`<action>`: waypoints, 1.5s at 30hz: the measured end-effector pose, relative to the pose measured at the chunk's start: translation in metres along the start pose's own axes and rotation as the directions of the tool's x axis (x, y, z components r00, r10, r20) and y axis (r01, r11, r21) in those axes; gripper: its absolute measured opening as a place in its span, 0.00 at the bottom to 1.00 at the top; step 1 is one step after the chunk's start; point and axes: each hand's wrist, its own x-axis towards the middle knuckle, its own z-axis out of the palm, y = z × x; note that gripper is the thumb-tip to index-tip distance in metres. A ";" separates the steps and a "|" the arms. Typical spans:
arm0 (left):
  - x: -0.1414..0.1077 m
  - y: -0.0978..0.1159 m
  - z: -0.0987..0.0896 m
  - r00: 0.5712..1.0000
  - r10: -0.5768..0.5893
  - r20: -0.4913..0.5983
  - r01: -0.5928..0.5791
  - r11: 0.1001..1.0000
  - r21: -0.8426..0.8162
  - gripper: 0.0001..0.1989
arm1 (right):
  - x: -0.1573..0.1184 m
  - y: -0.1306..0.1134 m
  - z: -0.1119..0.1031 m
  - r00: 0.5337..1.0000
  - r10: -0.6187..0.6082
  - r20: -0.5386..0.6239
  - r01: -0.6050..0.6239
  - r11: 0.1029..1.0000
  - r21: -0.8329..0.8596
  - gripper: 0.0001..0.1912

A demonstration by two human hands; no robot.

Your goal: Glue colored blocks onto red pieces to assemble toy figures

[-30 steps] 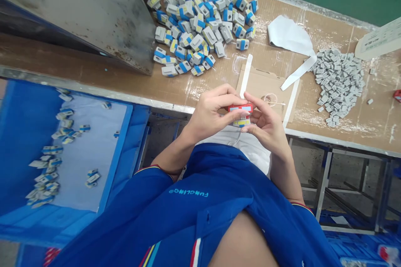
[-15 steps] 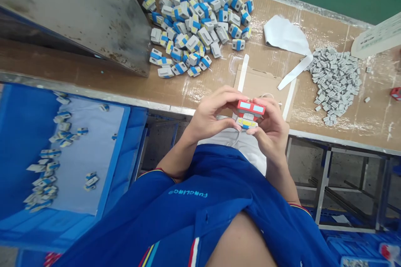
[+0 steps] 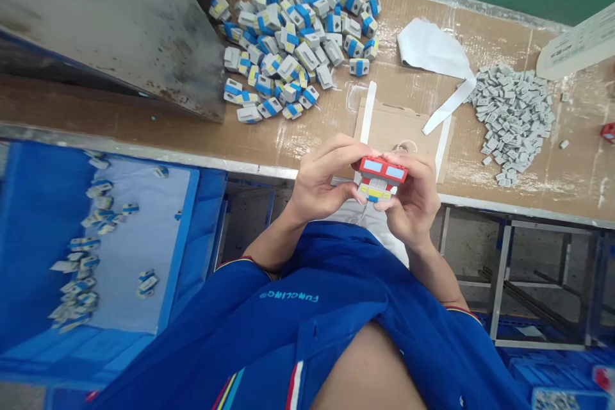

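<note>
Hands [image 3: 319, 182] around crosswise, windows-up toy [image 3: 383, 170]

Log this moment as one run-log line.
left hand: grips red-and-grey toy part | right hand: grips same part | beside: cardboard sheet | beyond: blue-and-grey blocks, small grey pieces

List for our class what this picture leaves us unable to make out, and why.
Head view, far side of the red-topped piece: hidden by itself and the left hand and right hand.
Head view, pale container: cut off by the right edge; print too small.
Head view, details of the small grey pieces: too small.
</note>
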 end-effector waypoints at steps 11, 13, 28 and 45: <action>-0.008 -0.020 0.002 0.997 -0.015 -0.080 -0.006 0.966 -0.257 0.28 | 0.009 -0.003 0.024 0.981 -0.194 -0.002 0.193 0.976 -0.099 0.34; -0.008 -0.021 0.002 0.997 -0.002 -0.071 -0.018 0.958 -0.287 0.27 | 0.009 -0.004 0.025 0.975 -0.220 -0.002 0.219 0.968 -0.121 0.35; -0.012 -0.025 0.006 0.989 0.021 -0.145 -0.048 0.981 -0.186 0.27 | 0.009 -0.002 0.027 0.979 -0.184 -0.089 0.175 0.980 -0.098 0.23; -0.014 -0.036 -0.002 0.985 -0.076 -0.152 0.048 0.982 -0.184 0.32 | 0.005 0.011 0.031 0.998 0.041 -0.040 -0.027 0.949 0.315 0.24</action>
